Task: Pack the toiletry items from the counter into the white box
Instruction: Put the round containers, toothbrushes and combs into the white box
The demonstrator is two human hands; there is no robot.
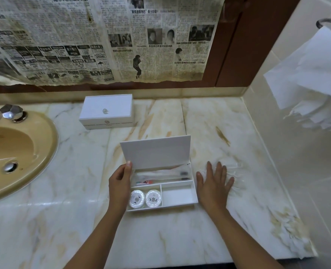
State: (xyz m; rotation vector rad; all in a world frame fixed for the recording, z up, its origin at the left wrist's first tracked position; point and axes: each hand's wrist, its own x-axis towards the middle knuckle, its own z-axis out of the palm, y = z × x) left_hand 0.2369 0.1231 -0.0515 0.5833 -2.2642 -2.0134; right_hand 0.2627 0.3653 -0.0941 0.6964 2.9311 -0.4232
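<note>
While we are leaning over a pale marble desk (73, 220) with tan veins, a beige sink (15, 152) is sitting at the far left with a chrome tap handle (12, 111) on its rim. Yellowed newspaper (102, 39) is covering the wall behind, and a white towel (316, 78) is hanging over the tiled wall at the right. A second, closed white case (106, 112) is resting at the far edge of the desk, near the wall.

Our white box (178, 198) is sitting open in the near middle of the desk, its lid (156, 152) standing up at the far side. Two round wrapped soaps (146, 199) are lying side by side in its near-left compartment, wrapped toothbrushes (160, 176) are filling the long far compartment, and the near-right compartment is showing only its white floor.

Our left hand (120, 183) is gripping the box at its left wall, thumb pressing on the lid's lower corner. Our right hand (214, 183) is lying flat with fingers spread, just beside the box's right wall, on a clear plastic packet (232, 171) whose contents we cannot make out.
</note>
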